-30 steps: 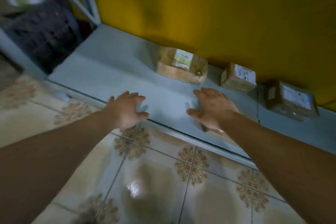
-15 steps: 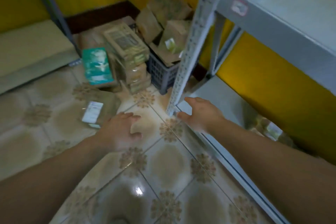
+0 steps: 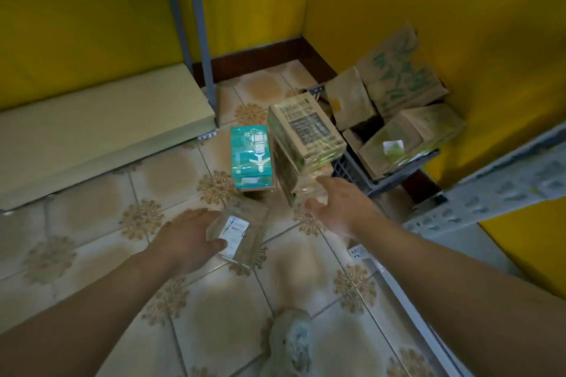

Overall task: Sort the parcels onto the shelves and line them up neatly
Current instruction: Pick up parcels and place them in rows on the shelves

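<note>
A small clear-wrapped parcel with a white label lies on the tiled floor. My left hand grips its left side, thumb across the near edge and fingers along the far edge. My right hand is open with its fingers spread, right at the foot of a stack of brown parcels; I cannot tell whether it touches. A teal box lies flat to the left of that stack.
A dark crate in the corner holds several brown parcels. A low beige shelf runs along the left wall. A grey metal shelf rack stands at the right. Something pale and blurred shows at the bottom.
My view swung left from the bottom shelf with its placed parcels to the corner pile. My left hand came down onto the small labelled parcel and my right hand reached the stack.
</note>
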The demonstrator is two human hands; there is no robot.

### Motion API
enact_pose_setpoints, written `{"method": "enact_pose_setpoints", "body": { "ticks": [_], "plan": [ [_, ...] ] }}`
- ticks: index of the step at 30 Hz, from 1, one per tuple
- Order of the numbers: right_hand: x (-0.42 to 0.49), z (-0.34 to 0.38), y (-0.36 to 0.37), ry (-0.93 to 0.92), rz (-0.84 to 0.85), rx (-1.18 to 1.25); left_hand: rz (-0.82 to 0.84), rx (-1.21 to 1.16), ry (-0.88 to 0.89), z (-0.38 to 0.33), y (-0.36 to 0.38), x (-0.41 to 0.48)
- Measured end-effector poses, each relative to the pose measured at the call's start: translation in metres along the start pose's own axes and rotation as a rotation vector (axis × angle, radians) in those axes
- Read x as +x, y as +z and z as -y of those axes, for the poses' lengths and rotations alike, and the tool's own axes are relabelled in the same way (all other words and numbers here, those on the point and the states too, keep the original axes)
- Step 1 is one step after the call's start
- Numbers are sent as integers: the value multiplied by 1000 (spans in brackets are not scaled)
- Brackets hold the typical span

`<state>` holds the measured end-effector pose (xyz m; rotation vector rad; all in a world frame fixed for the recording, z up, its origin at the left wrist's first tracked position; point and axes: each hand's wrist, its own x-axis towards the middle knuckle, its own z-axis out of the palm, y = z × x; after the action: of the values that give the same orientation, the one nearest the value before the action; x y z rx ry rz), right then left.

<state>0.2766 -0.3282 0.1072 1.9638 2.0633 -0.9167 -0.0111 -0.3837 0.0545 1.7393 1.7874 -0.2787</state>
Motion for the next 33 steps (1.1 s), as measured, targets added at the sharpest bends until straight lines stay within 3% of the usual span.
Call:
{"method": "enact_pose_setpoints", "body": {
  "ticks": [8, 21, 28, 31, 33],
  "plan": [
    [142, -13, -40, 92, -47, 89, -15, -141, 24, -12, -48, 132],
    [276, 3, -52, 260, -30, 67, 189, -564, -66, 20, -71, 304],
    [345, 0, -26, 295, -93, -57, 81, -714, -123, 34, -42, 374],
    [368, -14, -16, 294, -179, -29, -128, -573, -137, 30, -39, 401],
    [373, -29, -12, 326, -200, 10, -156, -607, -102, 14, -43, 416]
  ]
}}
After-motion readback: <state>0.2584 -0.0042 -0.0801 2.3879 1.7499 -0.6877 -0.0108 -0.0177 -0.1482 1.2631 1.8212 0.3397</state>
